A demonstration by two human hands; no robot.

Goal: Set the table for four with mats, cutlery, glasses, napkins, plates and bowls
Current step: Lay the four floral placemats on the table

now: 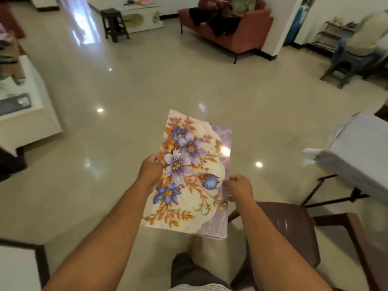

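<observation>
The mat point(190, 175), a glossy sheet printed with purple and blue flowers, orange leaves and a lilac marbled band down its right side, is held in the air in front of the person, above the shiny cream floor point(147, 85). At its lower right corner the edges of more sheets show beneath it, so it looks to be the top of a thin stack. No brand, label or writing can be read on it or anywhere else in view.

The left hand point(151, 170) grips the mat's left edge, fingers curled round it with the thumb on the printed face. The right hand point(239, 186) pinches the right edge on the lilac band, thumb on top and fingers underneath. Both forearms reach forward from the bottom of the view.

Just below and to the right of the mat stands a dark brown plastic chair point(294, 223). Further right is a table point(361, 143) covered with a pale grey-blue cloth, on dark metal legs. To the far left stands a low white cabinet point(27, 114). Across the room are a red sofa point(237, 36) with dark clothing on it, a small dark stool point(114, 24) and a white low unit point(142, 17). A grey stool point(346, 66) sits at the far right, carrying a blurred bundle.
</observation>
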